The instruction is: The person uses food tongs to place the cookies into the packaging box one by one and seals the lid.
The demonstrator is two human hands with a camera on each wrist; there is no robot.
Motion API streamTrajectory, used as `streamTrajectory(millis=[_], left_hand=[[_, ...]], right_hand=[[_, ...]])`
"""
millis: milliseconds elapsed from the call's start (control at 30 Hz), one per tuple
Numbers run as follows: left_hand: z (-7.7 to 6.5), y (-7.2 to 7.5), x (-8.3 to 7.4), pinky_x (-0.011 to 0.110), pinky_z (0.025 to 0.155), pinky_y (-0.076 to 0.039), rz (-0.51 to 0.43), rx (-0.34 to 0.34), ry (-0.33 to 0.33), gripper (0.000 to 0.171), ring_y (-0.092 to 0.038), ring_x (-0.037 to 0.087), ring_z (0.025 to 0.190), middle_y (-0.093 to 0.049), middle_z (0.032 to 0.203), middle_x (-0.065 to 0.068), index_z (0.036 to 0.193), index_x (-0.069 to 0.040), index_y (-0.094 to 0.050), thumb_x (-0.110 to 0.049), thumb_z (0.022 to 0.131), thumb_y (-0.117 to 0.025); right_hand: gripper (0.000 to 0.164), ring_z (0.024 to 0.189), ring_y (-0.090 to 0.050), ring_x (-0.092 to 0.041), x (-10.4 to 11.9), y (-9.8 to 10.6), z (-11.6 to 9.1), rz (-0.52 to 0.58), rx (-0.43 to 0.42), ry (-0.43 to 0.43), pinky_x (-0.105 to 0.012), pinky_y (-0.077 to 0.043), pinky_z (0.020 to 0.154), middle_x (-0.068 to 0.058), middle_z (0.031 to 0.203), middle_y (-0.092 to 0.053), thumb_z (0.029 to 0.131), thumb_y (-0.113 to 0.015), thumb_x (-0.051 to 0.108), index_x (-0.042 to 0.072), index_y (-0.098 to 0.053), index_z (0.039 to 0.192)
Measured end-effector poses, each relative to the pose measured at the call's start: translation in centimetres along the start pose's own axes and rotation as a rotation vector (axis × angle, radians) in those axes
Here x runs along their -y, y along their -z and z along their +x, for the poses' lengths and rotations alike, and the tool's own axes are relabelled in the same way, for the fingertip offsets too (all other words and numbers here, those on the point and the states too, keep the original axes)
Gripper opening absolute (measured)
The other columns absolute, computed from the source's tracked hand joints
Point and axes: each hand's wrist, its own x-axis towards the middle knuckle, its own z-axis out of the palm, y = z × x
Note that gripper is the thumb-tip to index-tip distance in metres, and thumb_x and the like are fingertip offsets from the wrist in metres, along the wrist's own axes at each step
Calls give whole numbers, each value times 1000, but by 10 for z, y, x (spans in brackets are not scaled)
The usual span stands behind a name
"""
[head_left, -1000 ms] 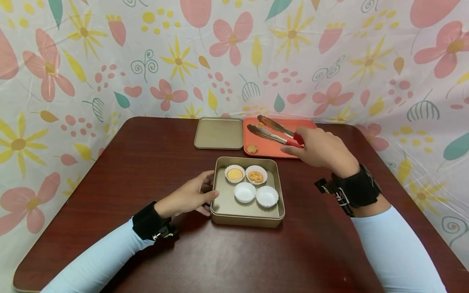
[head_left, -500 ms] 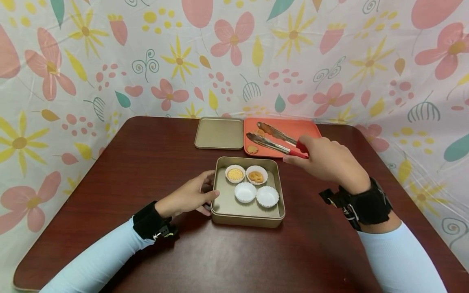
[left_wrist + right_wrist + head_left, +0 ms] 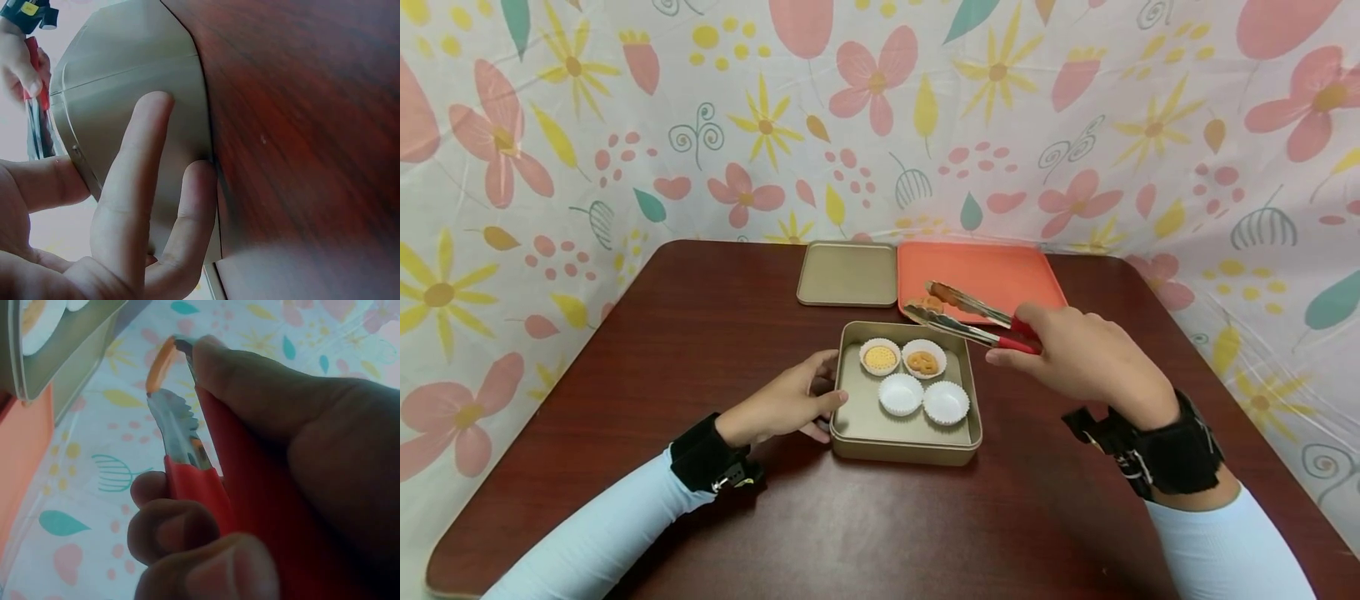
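Note:
My right hand (image 3: 1090, 354) grips red-handled metal tongs (image 3: 955, 326), whose tips pinch a thin golden-brown cookie (image 3: 161, 364), seen edge-on in the right wrist view. In the head view the tongs hang over the far edge of a gold square tin (image 3: 906, 452). My left hand (image 3: 782, 398) holds the tin's left side, thumb at the rim and fingers against the outer wall (image 3: 137, 81). Inside the tin, one white paper cup holds a yellow round cookie (image 3: 880, 357) and another a pretzel-shaped cookie (image 3: 922, 362). Two nearer paper cups (image 3: 901, 394) are empty.
An orange tray (image 3: 992, 271) lies behind the tin at the table's back edge. Left of the tray is a flat gold lid (image 3: 848, 273). A flowered cloth (image 3: 865, 150) hangs behind the dark wooden table (image 3: 715, 308).
My right hand has drawn the tongs and cookie back from over the orange tray toward the tin. My left hand has stayed at the tin's side.

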Motion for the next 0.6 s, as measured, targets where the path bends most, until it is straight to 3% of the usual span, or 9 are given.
streamTrajectory(millis=[433,600], left_hand=[[0,0,0,43,69,-66,-2,4,-3,73,-63,34,99,-38,152,26,163,-9,-16,-14,105,-61],[0,0,0,44,69,-66,-10,5,-4,73,-63,35,98,-39,151,26,163,-9,-16,-13,104,-61]], right_hand=[[51,60,-46,-15,-5,-5,-17,-44,40,14,-31,-36,54,3,71,-47,91,-66,67,18,-52,90],[51,60,-50,-15,-9,-9,-21,-65,82,7,-32,-38,52,4,72,-52,90,-66,68,18,-57,97]])
